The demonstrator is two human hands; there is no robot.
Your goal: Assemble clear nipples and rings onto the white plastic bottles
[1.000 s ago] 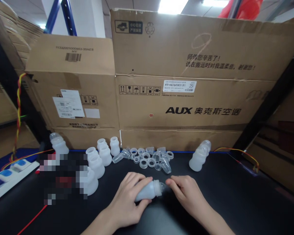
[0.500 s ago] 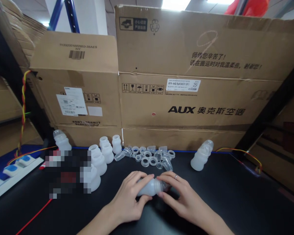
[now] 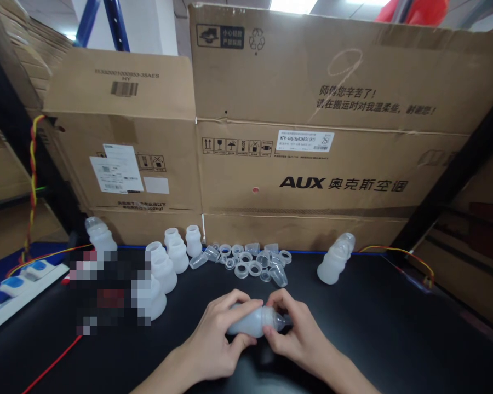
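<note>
I've got the small white bottle (image 3: pixel 248 323) lying sideways just above the bench (image 3: pixel 394 339), my left hand (image 3: pixel 216 342) wrapped around its body, my right hand (image 3: pixel 298 334) pinching the clear cap (image 3: pixel 280 320) at its neck. Capped bottles (image 3: pixel 334 262) stand right; bare bottles (image 3: pixel 170 262) and loose rings (image 3: pixel 250 262) wait behind.

Your left hand (image 3: pixel 217 342) sits low in the frame just left of centre, forearm running in from the bottom edge, fingers curled over the top and thumb pressed underneath in a closed grip; your right hand (image 3: pixel 298 336) comes in from the lower right, fingers bent inward, fingertips (image 3: pixel 277 301) nearly meeting those of the left hand at lower centre.
</note>
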